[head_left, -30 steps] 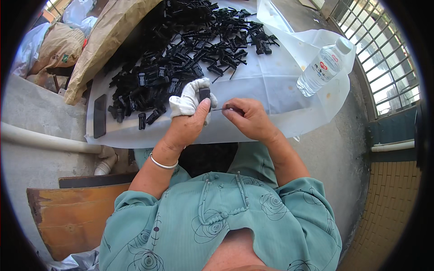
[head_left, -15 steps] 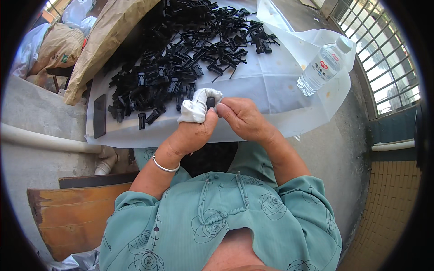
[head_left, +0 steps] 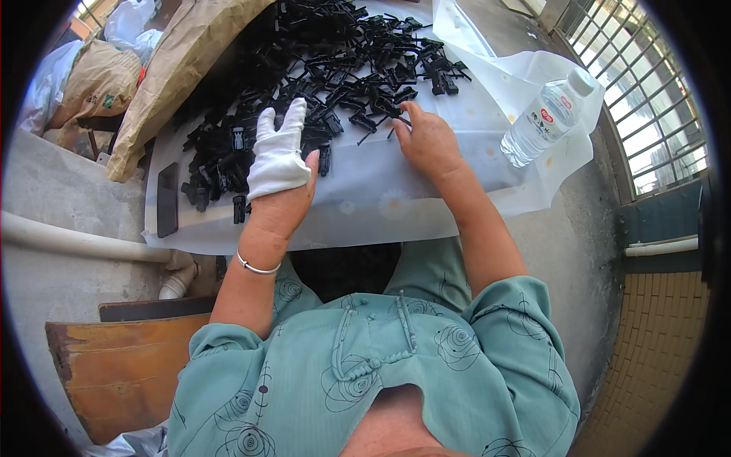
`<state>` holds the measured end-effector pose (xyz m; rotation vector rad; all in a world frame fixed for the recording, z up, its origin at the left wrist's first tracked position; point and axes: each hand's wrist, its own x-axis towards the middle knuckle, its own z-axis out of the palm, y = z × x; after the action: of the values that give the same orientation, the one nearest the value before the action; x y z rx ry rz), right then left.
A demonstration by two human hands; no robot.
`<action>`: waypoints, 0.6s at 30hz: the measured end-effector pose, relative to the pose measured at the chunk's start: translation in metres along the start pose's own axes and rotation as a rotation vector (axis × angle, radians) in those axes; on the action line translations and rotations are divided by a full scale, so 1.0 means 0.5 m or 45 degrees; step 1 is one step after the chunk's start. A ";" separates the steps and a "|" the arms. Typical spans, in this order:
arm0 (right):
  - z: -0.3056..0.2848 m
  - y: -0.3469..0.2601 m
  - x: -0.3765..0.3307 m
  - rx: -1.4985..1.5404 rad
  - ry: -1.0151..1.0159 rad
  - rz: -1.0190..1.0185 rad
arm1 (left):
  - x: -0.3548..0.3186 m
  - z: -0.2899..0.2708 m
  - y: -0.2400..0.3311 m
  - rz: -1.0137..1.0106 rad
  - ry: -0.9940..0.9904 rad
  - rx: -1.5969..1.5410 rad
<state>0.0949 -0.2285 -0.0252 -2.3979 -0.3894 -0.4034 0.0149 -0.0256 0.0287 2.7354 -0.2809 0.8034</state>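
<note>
Flat black bar (head_left: 167,199) lies at the left edge of the white plastic sheet (head_left: 365,213). Left hand (head_left: 280,164), partly in a white glove, fingers spread and apart, rests over the near edge of the black plastic clip pile (head_left: 304,84); holds nothing. Right hand (head_left: 426,139), fingers curled, touches clips at the pile's right side; grip cannot be told. Clear water bottle (head_left: 542,120) lies far right.

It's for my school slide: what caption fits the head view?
Gloved left hand and bare right hand reach into black plastic clips.
</note>
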 end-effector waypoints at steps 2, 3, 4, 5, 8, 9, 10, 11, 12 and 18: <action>0.004 -0.006 0.008 -0.250 -0.037 0.058 | -0.015 0.011 0.005 -0.040 -0.004 -0.107; 0.004 -0.011 0.010 -0.280 -0.134 0.063 | -0.021 0.020 0.006 -0.075 -0.010 -0.220; 0.002 -0.018 0.011 -0.310 -0.236 0.065 | -0.018 0.029 0.003 0.088 0.167 -0.090; 0.000 -0.023 0.005 -0.311 -0.239 0.061 | -0.019 0.040 -0.007 0.083 0.168 -0.089; -0.011 -0.033 -0.032 -0.345 -0.255 0.059 | -0.024 0.056 -0.030 0.130 0.078 -0.018; -0.013 -0.036 -0.042 -0.315 -0.222 0.010 | -0.026 0.053 -0.029 0.127 0.080 -0.015; -0.016 -0.035 -0.051 -0.289 -0.186 -0.028 | -0.026 0.048 -0.021 0.156 0.094 -0.032; -0.017 -0.032 -0.051 -0.291 -0.184 -0.022 | -0.026 0.044 -0.013 0.183 0.108 -0.047; -0.015 -0.028 -0.049 -0.317 -0.167 -0.046 | -0.026 0.043 -0.007 0.187 0.106 -0.050; 0.009 -0.009 -0.047 -0.409 -0.183 -0.225 | -0.042 0.069 0.041 0.144 0.038 -0.671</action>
<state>0.0724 -0.2263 -0.0349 -2.7252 -0.6466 -0.3975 0.0093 -0.0533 -0.0067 2.2274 -0.5577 0.6793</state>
